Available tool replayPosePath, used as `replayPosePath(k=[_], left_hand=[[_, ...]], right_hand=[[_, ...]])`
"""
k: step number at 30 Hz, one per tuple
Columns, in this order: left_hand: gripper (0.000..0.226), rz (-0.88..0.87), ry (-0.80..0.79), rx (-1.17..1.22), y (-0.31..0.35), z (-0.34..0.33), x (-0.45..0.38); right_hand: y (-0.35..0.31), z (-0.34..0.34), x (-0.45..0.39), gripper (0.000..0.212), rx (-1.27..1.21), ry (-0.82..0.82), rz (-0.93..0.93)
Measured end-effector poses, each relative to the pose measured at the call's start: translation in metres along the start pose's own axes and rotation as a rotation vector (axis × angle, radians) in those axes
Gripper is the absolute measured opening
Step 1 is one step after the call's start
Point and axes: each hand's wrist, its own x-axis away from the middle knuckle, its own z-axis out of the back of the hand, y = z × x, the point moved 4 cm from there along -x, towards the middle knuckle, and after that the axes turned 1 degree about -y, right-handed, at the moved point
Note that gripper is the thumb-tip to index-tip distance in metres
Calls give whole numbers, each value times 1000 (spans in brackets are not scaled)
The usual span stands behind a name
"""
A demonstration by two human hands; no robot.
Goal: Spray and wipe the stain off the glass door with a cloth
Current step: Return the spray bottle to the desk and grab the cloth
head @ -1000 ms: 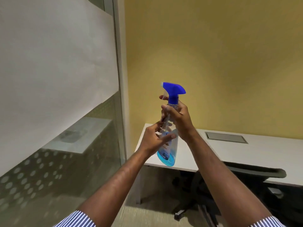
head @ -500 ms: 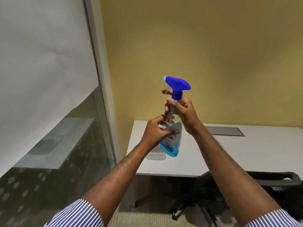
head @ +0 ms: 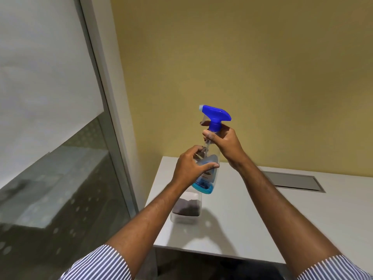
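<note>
A clear spray bottle (head: 207, 179) with a blue trigger head (head: 215, 115) and a little blue liquid at its bottom is held upright above the white desk. My right hand (head: 225, 143) grips its neck just under the trigger head. My left hand (head: 190, 166) wraps around the bottle's body lower down. On the desk below stands a clear plastic container (head: 186, 210) holding a dark grey cloth (head: 187, 207). The glass door (head: 60, 188), frosted white on top and dotted lower down, fills the left side.
The white desk (head: 262, 219) stands against a yellow wall, with a grey cable hatch (head: 294, 181) set into its top. A pale door frame (head: 113, 110) runs between the glass and the wall. Dark space lies under the desk's front edge.
The view has swung right and down, so the glass takes less of the frame. The container with the cloth has come into view under the bottle. Both hands keep their hold.
</note>
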Motion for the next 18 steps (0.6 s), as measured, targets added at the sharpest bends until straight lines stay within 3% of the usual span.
replayPosePath(k=[11, 15, 18], left_hand=[[55, 188, -110, 16, -80, -33, -74], [55, 225, -191, 34, -117, -52, -95], [52, 259, -280, 76, -138, -73, -109]], right_hand=[[97, 6, -73, 16, 87, -88, -108], [137, 9, -88, 27, 146, -105, -168], [167, 19, -94, 16, 168, -81, -248]])
